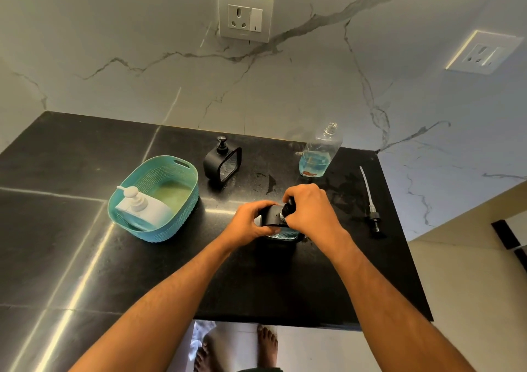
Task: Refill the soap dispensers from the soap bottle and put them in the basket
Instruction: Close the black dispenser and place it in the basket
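Two hands on one squat black soap dispenser (273,214) w/ blue liquid, upright at counter centre: left hand (251,220) grips its body, right hand (309,209) pinches the pump cap on top. Teal plastic basket (182,197) lies left, nearer left hand.

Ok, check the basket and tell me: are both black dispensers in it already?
No: the basket holds only the white dispenser; one black dispenser stands behind it, the other is in hand.

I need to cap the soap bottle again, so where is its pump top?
In the head view, the pump top lies flat on the black counter at the far right, right of the right hand and the open soap bottle.
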Demonstrator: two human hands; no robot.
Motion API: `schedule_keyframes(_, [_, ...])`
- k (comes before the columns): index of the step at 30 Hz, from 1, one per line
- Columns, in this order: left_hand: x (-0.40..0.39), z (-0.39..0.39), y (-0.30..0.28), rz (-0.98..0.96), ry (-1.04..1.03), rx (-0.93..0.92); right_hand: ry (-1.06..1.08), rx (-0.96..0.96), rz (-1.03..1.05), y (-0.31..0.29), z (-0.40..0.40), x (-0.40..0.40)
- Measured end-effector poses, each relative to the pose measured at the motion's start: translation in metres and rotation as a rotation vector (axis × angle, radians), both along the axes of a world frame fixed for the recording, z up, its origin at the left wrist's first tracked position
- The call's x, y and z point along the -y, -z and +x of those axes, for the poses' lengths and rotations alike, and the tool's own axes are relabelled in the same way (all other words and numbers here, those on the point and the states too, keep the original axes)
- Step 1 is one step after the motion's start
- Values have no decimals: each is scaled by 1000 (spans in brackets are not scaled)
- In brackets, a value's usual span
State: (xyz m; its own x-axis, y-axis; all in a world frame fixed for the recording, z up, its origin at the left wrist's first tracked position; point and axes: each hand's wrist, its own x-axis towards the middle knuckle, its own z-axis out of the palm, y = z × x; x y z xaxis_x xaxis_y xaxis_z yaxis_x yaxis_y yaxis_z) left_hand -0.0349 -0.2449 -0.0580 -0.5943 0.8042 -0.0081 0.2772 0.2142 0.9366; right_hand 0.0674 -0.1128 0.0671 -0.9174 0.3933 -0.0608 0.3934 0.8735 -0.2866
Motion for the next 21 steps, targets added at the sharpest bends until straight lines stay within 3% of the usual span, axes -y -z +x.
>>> schedule_keyframes(21, [-1,0,-1,7,-5,2,6,-103,-14,19,9,-4])
